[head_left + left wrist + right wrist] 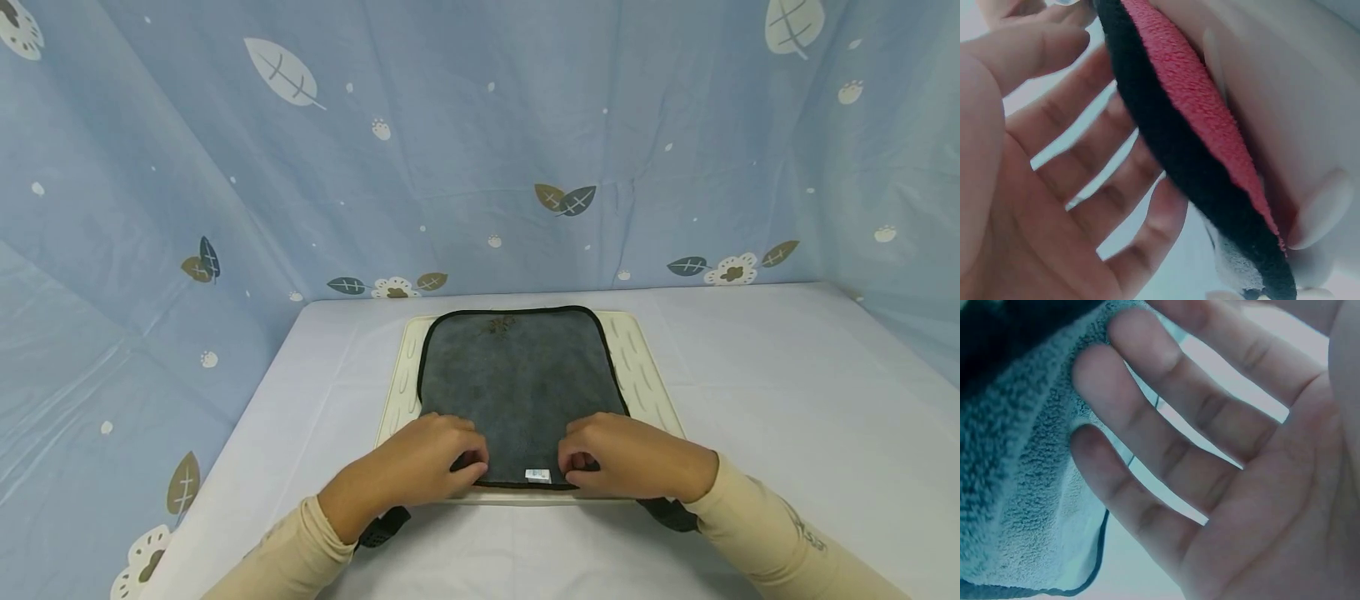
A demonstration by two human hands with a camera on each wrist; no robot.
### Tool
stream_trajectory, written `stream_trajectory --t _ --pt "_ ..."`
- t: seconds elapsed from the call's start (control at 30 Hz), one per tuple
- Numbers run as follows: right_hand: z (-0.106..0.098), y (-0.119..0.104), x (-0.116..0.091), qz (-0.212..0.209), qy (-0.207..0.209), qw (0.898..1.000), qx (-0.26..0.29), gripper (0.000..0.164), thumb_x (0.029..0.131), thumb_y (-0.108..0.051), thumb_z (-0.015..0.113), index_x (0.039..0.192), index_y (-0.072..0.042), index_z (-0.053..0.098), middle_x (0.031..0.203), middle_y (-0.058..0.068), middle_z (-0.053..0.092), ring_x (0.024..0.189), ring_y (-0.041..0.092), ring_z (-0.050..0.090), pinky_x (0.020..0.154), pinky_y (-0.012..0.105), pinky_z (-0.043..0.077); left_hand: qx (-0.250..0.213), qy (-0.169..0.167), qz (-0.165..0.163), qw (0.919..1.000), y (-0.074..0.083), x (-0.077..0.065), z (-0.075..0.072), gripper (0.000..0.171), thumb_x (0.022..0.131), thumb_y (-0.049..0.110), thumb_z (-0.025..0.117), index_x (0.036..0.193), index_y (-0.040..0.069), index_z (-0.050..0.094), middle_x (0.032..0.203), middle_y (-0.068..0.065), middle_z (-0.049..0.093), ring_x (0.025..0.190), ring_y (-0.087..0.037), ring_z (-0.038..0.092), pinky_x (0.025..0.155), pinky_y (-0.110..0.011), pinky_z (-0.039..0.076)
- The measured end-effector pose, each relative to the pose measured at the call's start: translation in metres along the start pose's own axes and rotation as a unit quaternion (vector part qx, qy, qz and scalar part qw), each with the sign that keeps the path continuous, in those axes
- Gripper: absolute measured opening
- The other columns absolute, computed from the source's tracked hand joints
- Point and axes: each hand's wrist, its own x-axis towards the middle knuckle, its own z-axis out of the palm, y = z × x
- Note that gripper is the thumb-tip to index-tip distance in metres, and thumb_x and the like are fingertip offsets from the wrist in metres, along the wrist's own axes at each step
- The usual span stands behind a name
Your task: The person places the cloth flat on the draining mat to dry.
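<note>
A dark grey cleaning cloth (pixel 517 375) with black trim lies spread on a cream ridged tray (pixel 645 375). Its near edge carries a small white label (pixel 537 475); a brown dirty patch (pixel 497 325) marks the far part. My left hand (pixel 435 458) is at the near left corner. In the left wrist view its fingertips touch the black trim (pixel 1172 144), with the thumb apart, and the cloth's pink underside (pixel 1191 87) shows. At the near right, my right hand (pixel 622 458) touches the fleecy cloth (pixel 1029 462) with extended fingers; its thumb tip is out of the right wrist view.
The tray sits on a table with a white cover (pixel 795 400). Behind and to the sides hangs a blue curtain (pixel 465 150) printed with leaves and flowers. Dark straps (pixel 384 527) show below both wrists.
</note>
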Motion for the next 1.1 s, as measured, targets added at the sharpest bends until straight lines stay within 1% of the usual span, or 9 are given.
stream_trajectory --t 0.1,0.17,0.23,0.33,0.43,0.5,0.7,0.93,1.1 --pt "-0.0008 0.0003 0.0004 0.014 0.013 0.999 -0.035 0.010 0.088 -0.012 0.075 0.092 -0.022 0.073 0.087 -0.014 0.060 0.079 -0.001 0.055 0.070 0.020 0.051 0.031 0.010 -0.023 0.9992 -0.0004 -0.0011 0.0004 0.011 0.097 0.033 0.066 0.104 0.027 0.072 0.103 0.011 0.065 0.101 -0.011 0.062 0.092 -0.043 0.051" --pt "-0.0008 0.0008 0.0003 0.025 0.020 0.997 -0.064 0.012 0.088 -0.015 0.076 0.098 -0.021 0.073 0.095 -0.011 0.062 0.088 0.004 0.057 0.076 0.024 0.053 0.040 0.011 -0.034 0.9986 -0.0008 -0.0019 0.0002 0.018 0.097 0.035 0.066 0.113 0.027 0.070 0.113 0.008 0.064 0.114 -0.017 0.060 0.099 -0.051 0.047" --pt "-0.0002 0.0016 0.0003 0.033 0.024 0.995 -0.086 0.017 0.087 -0.018 0.078 0.104 -0.020 0.073 0.104 -0.007 0.063 0.097 0.010 0.058 0.082 0.030 0.054 0.040 0.008 -0.040 0.9984 -0.0014 -0.0023 0.0003 0.025 0.096 0.036 0.067 0.119 0.027 0.068 0.120 0.006 0.063 0.120 -0.020 0.058 0.101 -0.053 0.045" --pt "0.0006 0.0033 -0.0003 0.048 0.022 0.993 -0.106 0.031 0.087 -0.022 0.078 0.117 -0.019 0.071 0.123 0.002 0.062 0.114 0.022 0.059 0.092 0.042 0.053 0.037 -0.007 -0.049 0.9981 -0.0025 -0.0026 0.0002 0.033 0.095 0.037 0.068 0.126 0.027 0.065 0.129 0.004 0.060 0.126 -0.021 0.056 0.102 -0.051 0.045" --pt "0.0010 0.0046 -0.0010 0.059 0.015 0.992 -0.113 0.047 0.087 -0.025 0.078 0.131 -0.018 0.065 0.141 0.012 0.055 0.127 0.033 0.055 0.098 0.054 0.049 0.033 -0.021 -0.059 0.9975 -0.0040 -0.0027 0.0004 0.041 0.094 0.038 0.069 0.133 0.026 0.062 0.140 0.001 0.056 0.132 -0.023 0.052 0.105 -0.052 0.043" --pt "0.0008 0.0051 -0.0015 0.066 0.005 0.991 -0.114 0.053 0.088 -0.026 0.077 0.137 -0.017 0.061 0.149 0.016 0.049 0.134 0.038 0.050 0.100 0.058 0.046 0.027 -0.030 -0.065 0.9971 -0.0051 -0.0026 0.0007 0.046 0.094 0.039 0.070 0.136 0.026 0.060 0.145 -0.001 0.053 0.136 -0.024 0.049 0.108 -0.054 0.041" --pt "0.0007 0.0063 -0.0020 0.082 -0.024 0.991 -0.099 0.058 0.090 -0.028 0.075 0.143 -0.017 0.056 0.155 0.018 0.042 0.139 0.044 0.043 0.104 0.061 0.043 0.016 -0.046 -0.068 0.9965 -0.0065 -0.0022 0.0016 0.053 0.092 0.040 0.071 0.141 0.025 0.057 0.154 -0.005 0.045 0.145 -0.030 0.040 0.113 -0.057 0.036" --pt "0.0021 0.0076 -0.0014 0.090 -0.030 0.991 -0.094 0.058 0.090 -0.030 0.074 0.143 -0.017 0.056 0.155 0.016 0.043 0.139 0.044 0.044 0.104 0.062 0.042 -0.005 -0.055 -0.080 0.9952 -0.0071 -0.0029 0.0031 0.054 0.092 0.039 0.071 0.142 0.025 0.056 0.157 -0.006 0.041 0.149 -0.035 0.032 0.114 -0.064 0.031" --pt "0.0024 0.0070 -0.0011 0.090 -0.027 0.991 -0.098 0.057 0.089 -0.030 0.075 0.142 -0.017 0.057 0.154 0.016 0.045 0.138 0.043 0.045 0.104 0.061 0.043 -0.002 -0.058 -0.088 0.9944 -0.0077 -0.0036 0.0024 0.058 0.092 0.042 0.071 0.145 0.027 0.052 0.159 -0.006 0.039 0.151 -0.035 0.029 0.115 -0.066 0.025"
